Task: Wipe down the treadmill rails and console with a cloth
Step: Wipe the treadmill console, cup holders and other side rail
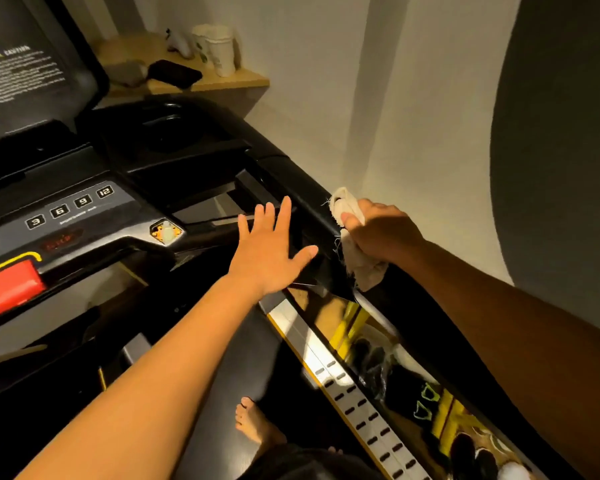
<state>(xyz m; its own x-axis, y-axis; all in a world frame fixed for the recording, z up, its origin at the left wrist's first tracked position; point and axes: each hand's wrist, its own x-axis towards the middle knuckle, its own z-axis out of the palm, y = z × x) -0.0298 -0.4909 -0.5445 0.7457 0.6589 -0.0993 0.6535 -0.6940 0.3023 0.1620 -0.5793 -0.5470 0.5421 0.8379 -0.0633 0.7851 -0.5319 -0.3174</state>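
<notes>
Cloth sits bunched on the black right rail. Beyond the console, two paper cups stand on a shelf; I can't see their contents. The right hand curls round the cloth, holding it against the rail. The left hand hovers nearby, fingers spread straight, holding nothing.

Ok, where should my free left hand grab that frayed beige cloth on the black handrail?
Probably the frayed beige cloth's loose tail below the right hand, reached by the left hand from the inner side; its top is pinned against the black handrail.
</notes>
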